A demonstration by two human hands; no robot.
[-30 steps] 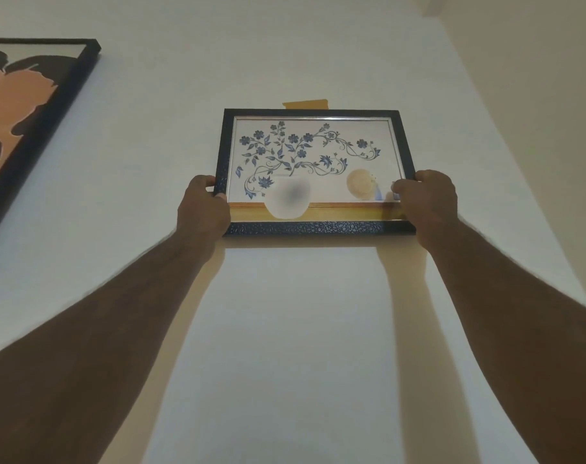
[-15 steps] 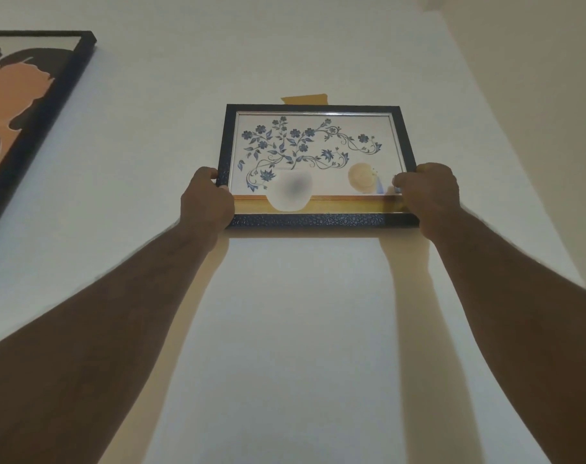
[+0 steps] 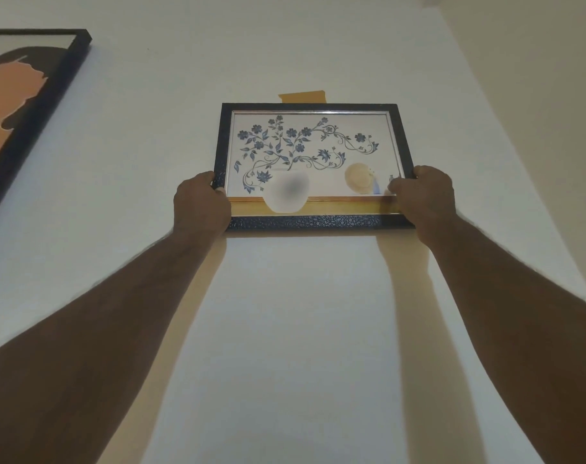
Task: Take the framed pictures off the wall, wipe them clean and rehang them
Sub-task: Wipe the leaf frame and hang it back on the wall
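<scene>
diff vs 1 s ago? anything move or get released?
Almost nothing. The floral frame with both hands sits slightly higher in view, which may be head motion. Left hand and right hand still grip its lower corners. Tape strip and the large picture stayed put.

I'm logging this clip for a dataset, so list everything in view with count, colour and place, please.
floral picture: one, black textured frame, blue flowers on a pale ground, against the wall at centre, held at its lower corners.
tape: one piece, tan, on the wall, showing just above the floral picture's top edge.
large picture: one, black frame, peach and black shapes, on the wall at far left, partly cut off.
wall: white, fills the view; a cream side wall meets it at right.
left hand: grips the lower left corner of the floral picture.
right hand: grips the lower right corner.
</scene>
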